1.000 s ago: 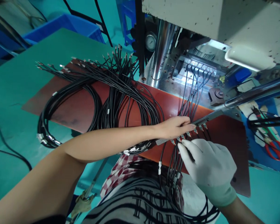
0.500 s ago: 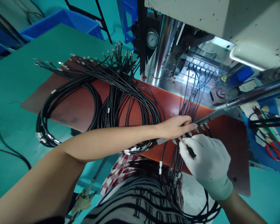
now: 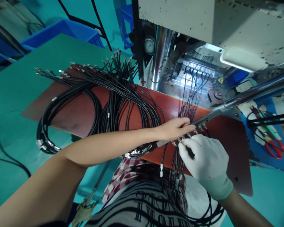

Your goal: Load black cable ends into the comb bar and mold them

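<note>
My left hand (image 3: 176, 128), bare, is closed around a narrow metal bar (image 3: 209, 117) lying at a slant over the reddish board. Along the bar's near edge sits a row of small metal cable connectors (image 3: 200, 128). My right hand (image 3: 204, 160) wears a white glove and pinches a black cable at its connector end, against the bar; the fingers partly hide it. Below the bar more black cables (image 3: 171, 167) with silver sleeves hang toward my lap. Beyond it, several thin cables (image 3: 194, 94) run into a lit metal mold (image 3: 196, 67) in the press.
Coiled bundles of black cables (image 3: 97, 104) lie left on the reddish board (image 3: 63, 119). The press has a steel column (image 3: 158, 56) and a gauge (image 3: 149, 44). At right, red-handled pliers (image 3: 274, 148) lie on a blue surface. A blue bin (image 3: 61, 30) stands far left.
The view has shifted a little, so the press and bar appear slightly further left. Both hands keep the same hold at the bar, with the right fingers still at the connector.
</note>
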`<action>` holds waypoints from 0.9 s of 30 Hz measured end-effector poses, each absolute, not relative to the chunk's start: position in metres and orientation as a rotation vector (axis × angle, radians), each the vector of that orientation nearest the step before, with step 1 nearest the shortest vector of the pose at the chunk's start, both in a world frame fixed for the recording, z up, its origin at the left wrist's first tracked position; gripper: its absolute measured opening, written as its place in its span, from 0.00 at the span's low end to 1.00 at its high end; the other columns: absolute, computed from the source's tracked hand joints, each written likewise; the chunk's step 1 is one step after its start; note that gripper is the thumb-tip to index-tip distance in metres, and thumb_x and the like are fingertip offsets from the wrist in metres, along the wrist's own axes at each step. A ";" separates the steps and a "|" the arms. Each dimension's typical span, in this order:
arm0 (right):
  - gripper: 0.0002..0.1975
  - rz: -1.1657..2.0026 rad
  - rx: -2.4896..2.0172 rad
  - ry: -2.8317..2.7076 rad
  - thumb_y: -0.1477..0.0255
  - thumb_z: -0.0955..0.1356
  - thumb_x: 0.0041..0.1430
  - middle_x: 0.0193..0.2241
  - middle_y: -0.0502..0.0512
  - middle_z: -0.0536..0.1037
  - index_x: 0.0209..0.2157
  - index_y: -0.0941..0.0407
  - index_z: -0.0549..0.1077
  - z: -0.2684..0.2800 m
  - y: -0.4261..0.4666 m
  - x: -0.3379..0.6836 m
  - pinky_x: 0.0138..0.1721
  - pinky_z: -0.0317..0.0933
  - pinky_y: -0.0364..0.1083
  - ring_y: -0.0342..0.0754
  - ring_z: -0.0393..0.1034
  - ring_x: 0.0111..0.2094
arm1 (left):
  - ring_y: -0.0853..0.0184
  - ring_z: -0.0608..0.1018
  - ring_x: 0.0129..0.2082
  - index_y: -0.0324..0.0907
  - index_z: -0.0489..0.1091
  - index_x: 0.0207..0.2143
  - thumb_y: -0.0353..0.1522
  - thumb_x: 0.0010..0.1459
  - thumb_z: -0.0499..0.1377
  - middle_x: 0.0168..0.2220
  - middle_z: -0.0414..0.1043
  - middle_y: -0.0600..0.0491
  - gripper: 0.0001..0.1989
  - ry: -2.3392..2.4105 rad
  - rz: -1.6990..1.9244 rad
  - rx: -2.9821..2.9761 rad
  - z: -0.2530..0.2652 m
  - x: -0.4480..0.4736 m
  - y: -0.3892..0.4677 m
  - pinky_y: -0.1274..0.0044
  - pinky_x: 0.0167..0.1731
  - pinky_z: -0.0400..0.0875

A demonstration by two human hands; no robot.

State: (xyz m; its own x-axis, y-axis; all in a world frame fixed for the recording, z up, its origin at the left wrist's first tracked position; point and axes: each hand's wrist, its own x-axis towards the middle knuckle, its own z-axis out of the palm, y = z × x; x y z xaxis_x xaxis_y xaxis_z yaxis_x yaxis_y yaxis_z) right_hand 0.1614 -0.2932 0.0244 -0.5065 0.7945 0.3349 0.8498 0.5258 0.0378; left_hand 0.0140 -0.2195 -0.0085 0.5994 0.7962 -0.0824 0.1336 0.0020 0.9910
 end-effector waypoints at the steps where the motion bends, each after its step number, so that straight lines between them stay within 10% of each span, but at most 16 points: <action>1: 0.09 -0.288 -1.378 -2.491 0.70 0.68 0.58 0.20 0.50 0.69 0.26 0.56 0.76 0.024 -0.293 0.161 0.31 0.50 0.48 0.45 0.64 0.25 | 0.73 0.59 0.25 0.41 0.55 0.24 0.37 0.64 0.51 0.22 0.51 0.61 0.16 0.824 0.619 1.502 -0.008 0.014 -0.220 0.78 0.25 0.53; 21: 0.10 -0.224 -1.346 -2.556 0.69 0.67 0.60 0.21 0.49 0.70 0.27 0.53 0.77 0.029 -0.299 0.152 0.32 0.48 0.49 0.46 0.62 0.26 | 0.74 0.59 0.24 0.41 0.54 0.23 0.39 0.63 0.51 0.21 0.51 0.61 0.18 0.818 0.642 1.482 -0.013 0.014 -0.219 0.79 0.25 0.53; 27: 0.14 -0.292 -1.421 -2.508 0.74 0.65 0.62 0.44 0.52 0.77 0.49 0.52 0.74 0.059 -0.238 0.211 0.36 0.56 0.44 0.44 0.69 0.38 | 0.73 0.60 0.25 0.41 0.57 0.26 0.42 0.63 0.49 0.22 0.52 0.61 0.17 0.828 0.593 1.576 -0.009 0.018 -0.220 0.79 0.25 0.54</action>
State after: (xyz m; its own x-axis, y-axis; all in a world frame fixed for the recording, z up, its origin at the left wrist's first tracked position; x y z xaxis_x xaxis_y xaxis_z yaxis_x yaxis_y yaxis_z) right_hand 0.2111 -0.2382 0.0593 -0.4966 0.8120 0.3065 0.8608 0.5061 0.0537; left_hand 0.0178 -0.2205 -0.0085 0.6164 0.7838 -0.0757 0.1807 -0.0473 0.9824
